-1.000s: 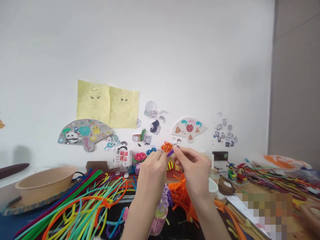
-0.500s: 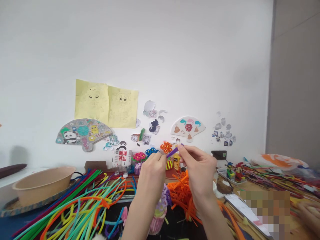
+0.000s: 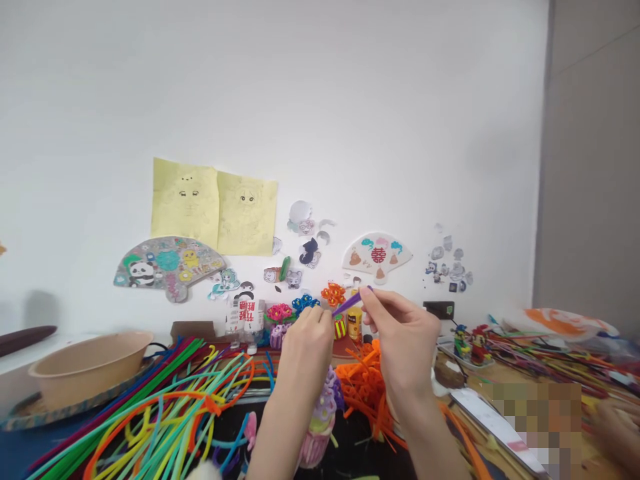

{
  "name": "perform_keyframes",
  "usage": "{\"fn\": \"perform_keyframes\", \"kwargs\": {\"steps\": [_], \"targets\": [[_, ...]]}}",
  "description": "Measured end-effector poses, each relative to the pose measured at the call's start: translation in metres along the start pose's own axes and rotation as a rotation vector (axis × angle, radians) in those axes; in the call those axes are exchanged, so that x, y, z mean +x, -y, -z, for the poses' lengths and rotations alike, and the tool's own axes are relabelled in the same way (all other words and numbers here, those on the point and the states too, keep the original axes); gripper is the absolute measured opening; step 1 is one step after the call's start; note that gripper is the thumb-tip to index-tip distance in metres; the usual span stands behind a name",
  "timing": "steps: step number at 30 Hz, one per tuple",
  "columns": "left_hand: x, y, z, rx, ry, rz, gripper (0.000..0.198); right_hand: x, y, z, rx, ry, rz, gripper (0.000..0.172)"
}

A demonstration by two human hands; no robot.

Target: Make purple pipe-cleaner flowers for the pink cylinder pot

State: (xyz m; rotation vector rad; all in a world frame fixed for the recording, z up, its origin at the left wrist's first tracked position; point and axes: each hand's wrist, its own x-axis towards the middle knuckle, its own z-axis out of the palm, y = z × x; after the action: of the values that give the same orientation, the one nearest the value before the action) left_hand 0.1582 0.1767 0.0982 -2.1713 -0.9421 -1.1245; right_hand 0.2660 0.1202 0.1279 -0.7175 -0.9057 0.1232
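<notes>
A short purple pipe cleaner [image 3: 349, 305] stretches between my two hands, above the table. My left hand [image 3: 309, 337], its back toward me, is closed on the lower end; its fingertips are hidden. With thumb and finger my right hand [image 3: 400, 327] pinches the upper end. Below and between my forearms stands a cupcake made of pipe cleaners [image 3: 320, 427], pink at the base and lilac on top. A heap of orange pipe cleaners [image 3: 367, 387] lies beneath my right hand. Behind my hands are pink flowers [image 3: 279, 312], blue flowers [image 3: 305, 304] and orange flowers [image 3: 333, 293].
Loose coloured pipe cleaners [image 3: 175, 407] cover the left side, beside a tan basin [image 3: 90, 367]. A phone [image 3: 495, 427] lies at right, near another person's hand [image 3: 617, 427]. More stems [image 3: 550, 357] spread behind it. A small yellow bottle [image 3: 355, 323] stands near the wall.
My right hand has shifted slightly to the right, and more of the purple pipe cleaner shows between my hands. My left hand stays nearly where it was.
</notes>
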Motion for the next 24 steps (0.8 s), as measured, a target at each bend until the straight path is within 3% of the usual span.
{"fn": "perform_keyframes", "kwargs": {"steps": [6, 14, 24], "targets": [[0.0021, -0.0013, 0.0038, -0.017, -0.037, -0.011, 0.016, 0.0024, -0.0031, 0.0034, 0.025, -0.005, -0.011, 0.015], [0.0018, -0.0016, 0.0063, -0.039, 0.091, -0.047, 0.023, 0.0057, -0.0029, 0.0057, 0.017, -0.060, -0.040, 0.018], [0.0025, -0.0024, 0.0002, 0.009, 0.157, -0.033, 0.016, 0.0074, -0.0023, 0.0053, 0.022, -0.071, -0.042, 0.017]]}}
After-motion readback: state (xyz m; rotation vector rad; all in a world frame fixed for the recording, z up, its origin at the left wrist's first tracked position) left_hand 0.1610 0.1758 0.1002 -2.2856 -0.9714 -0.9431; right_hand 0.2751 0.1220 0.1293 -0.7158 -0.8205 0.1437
